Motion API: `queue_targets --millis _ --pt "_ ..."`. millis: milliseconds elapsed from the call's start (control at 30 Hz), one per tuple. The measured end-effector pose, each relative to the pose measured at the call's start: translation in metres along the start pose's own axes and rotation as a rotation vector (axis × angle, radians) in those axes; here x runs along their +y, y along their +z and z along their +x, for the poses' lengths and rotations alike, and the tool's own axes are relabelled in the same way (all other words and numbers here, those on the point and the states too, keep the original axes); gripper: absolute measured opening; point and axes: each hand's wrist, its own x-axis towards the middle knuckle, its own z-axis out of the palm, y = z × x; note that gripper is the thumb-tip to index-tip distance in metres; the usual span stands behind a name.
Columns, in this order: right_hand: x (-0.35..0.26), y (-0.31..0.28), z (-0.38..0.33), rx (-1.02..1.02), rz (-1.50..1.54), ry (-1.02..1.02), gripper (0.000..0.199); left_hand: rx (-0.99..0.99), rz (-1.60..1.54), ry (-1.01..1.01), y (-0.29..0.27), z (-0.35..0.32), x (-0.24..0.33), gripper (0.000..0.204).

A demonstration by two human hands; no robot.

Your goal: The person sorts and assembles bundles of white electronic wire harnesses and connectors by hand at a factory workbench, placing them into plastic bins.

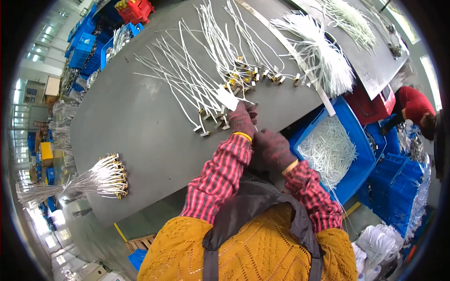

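Note:
My left hand, in a dark maroon glove, is closed at the near edge of the grey table. A white flat piece lies right by its fingers; whether the hand grips it cannot be made out. Close on its right, my right hand, gloved alike, is bent into a fist just off the table edge. What it holds, if anything, is hidden. Beyond the hands, white wires with small connectors are spread in loose groups. Brass-coloured parts sit at the near ends of several wires.
A tied wire bundle lies at the table's left. A metal strip crosses the right side, beside a thick white bundle. A blue bin of white wire pieces stands at my right. Another person in red is at far right.

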Motion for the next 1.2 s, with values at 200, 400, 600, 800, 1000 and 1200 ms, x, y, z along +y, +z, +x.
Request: queue_targets --millis 200,400,600,800,1000,1200 --pt "0.032 0.028 -0.151 0.226 0.971 0.329 0.025 0.076 -0.009 -0.006 0.023 0.008 -0.031 0.023" --pt "0.152 0.092 -0.363 0.526 0.729 0.850 0.023 -0.324 -0.467 0.014 0.022 0.005 -0.047 0.019" --pt "0.185 0.127 -0.477 0.448 0.753 1.162 0.025 -0.348 -0.387 0.107 0.016 -0.006 -0.013 0.025" --pt "0.209 0.154 -0.505 0.477 0.727 1.199 0.027 -0.221 -0.345 0.124 0.022 -0.014 0.007 0.025" --pt "0.204 0.147 -0.452 0.344 0.804 1.223 0.030 -0.239 -0.359 0.165 0.003 -0.006 0.010 0.032" --pt "0.126 0.085 -0.220 0.111 1.054 0.838 0.062 -0.523 -0.367 0.052 -0.027 -0.030 -0.016 0.028"
